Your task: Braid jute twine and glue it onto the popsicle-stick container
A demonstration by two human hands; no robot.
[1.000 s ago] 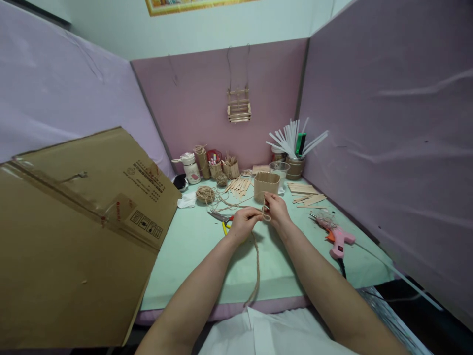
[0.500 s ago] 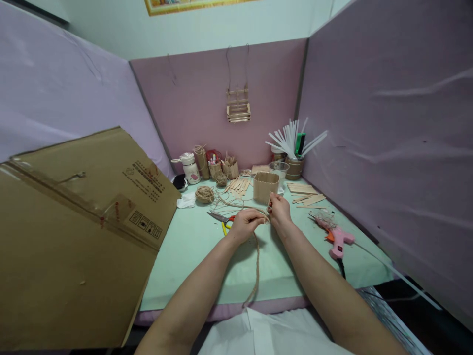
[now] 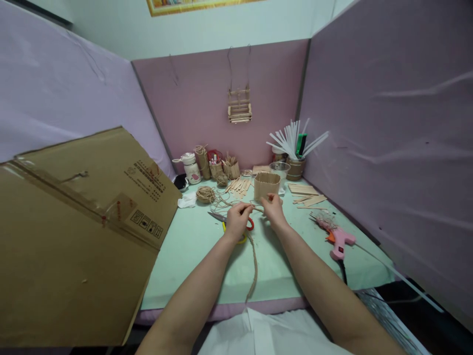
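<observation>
Brown twine [image 3: 254, 266] hangs from my left hand [image 3: 237, 220], which pinches it, and trails down to the table's front edge. A short stretch of the same twine runs across to my right hand [image 3: 274, 209], whose fingers are closed on it. Just behind my right hand stands a box of craft sticks [image 3: 266, 186]. Scissors [image 3: 250, 224] with red and yellow handles lie partly hidden under my left hand. A ball of twine [image 3: 205, 195] rests to the left, with loose strands beside it.
A pink glue gun [image 3: 340, 240] lies at the right, its cord over the edge. Loose sticks [image 3: 239, 186] and flat sticks [image 3: 303, 189] lie farther back. A white bottle [image 3: 191, 170] and a holder of white sticks [image 3: 294, 168] stand behind. A large cardboard box [image 3: 81, 236] fills the left.
My left hand has moved slightly left and up, and my right hand slightly forward. The twine between them is now stretched, and more of the scissors' handles shows.
</observation>
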